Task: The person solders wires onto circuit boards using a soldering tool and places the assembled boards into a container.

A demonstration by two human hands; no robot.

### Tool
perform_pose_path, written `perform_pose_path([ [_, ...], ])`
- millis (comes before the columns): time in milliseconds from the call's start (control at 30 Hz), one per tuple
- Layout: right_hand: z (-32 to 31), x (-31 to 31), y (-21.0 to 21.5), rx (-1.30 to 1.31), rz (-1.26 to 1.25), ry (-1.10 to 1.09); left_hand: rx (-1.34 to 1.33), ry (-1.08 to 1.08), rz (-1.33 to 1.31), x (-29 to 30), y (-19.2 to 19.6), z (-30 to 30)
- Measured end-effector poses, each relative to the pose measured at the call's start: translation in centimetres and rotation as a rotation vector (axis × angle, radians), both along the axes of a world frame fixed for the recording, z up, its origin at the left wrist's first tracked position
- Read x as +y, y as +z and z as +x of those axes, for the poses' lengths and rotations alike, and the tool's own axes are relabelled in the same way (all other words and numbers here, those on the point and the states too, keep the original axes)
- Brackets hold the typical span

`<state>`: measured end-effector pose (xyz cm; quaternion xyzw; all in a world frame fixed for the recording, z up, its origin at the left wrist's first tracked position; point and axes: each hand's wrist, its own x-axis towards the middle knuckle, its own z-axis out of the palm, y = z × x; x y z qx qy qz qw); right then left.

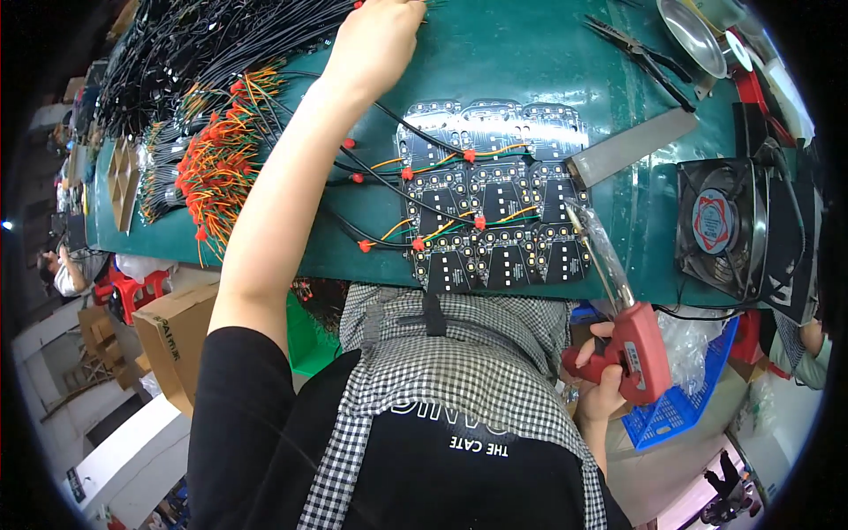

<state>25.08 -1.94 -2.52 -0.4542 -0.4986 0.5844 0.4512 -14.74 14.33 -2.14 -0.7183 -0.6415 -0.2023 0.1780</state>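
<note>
My right hand grips the red handle of a soldering gun. Its long metal tip points away from me and ends at the right side of a panel of black circuit boards. Several black cables with orange and green wire ends and red pieces lie across the panel. My left hand reaches to the top of the view beside a bundle of black cables. Its fingers are curled closed, and what they hold, if anything, is hidden. A flat grey metal bar rests against the panel's right edge.
A heap of cables with orange ends lies left on the green table. Pliers and a metal dish are at the far right. A square black fan stands right, above a blue crate. A cardboard box stands lower left.
</note>
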Motion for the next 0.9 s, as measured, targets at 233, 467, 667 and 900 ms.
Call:
perform_pose_path([
  [233, -0.2, -0.6, 0.4, -0.024, 0.0, -0.04, -0.011, -0.013, -0.16, 1.5, 1.3, -1.4],
  [467, 0.0, -2.2, 1.2, -0.005, -0.034, -0.05, -0.207, -0.463, 0.141, -8.8, 6.9, 5.0],
  [667, 0.6, -4.2, 0.7, 0.106, -0.202, 0.171, -0.22, -0.417, -0.067, -21.3, 2.6, 10.2],
  [900, -0.7, -4.6, 0.1, 0.107, -0.25, 0.24, -0.292, -0.261, 0.0, -22.9, 0.4, 10.3],
])
